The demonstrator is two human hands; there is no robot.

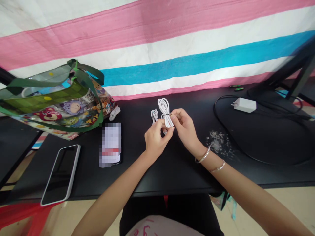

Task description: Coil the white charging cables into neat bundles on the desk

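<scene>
A coiled white cable (pixel 164 106), bound round its middle with a thin black tie (pixel 166 114), is held up over the black table. My left hand (pixel 157 136) grips the lower end of this bundle between thumb and fingers. At the bundle's right side, my right hand (pixel 185 127) is closed in a pinch at the end of the tie; its fingertips partly hide what they hold. A second, smaller white cable bundle (pixel 154 115) lies on the table just behind my left hand, which covers part of it.
Left on the table (pixel 137 177) are a white-edged phone (pixel 60 175), a phone with a lit screen (pixel 110 144), crumpled tissue (pixel 114 113) and a cartoon bag (pixel 71 108). To the right are a white charger (pixel 244 105), a black cable (pixel 222 124) and pale scraps (pixel 219 142).
</scene>
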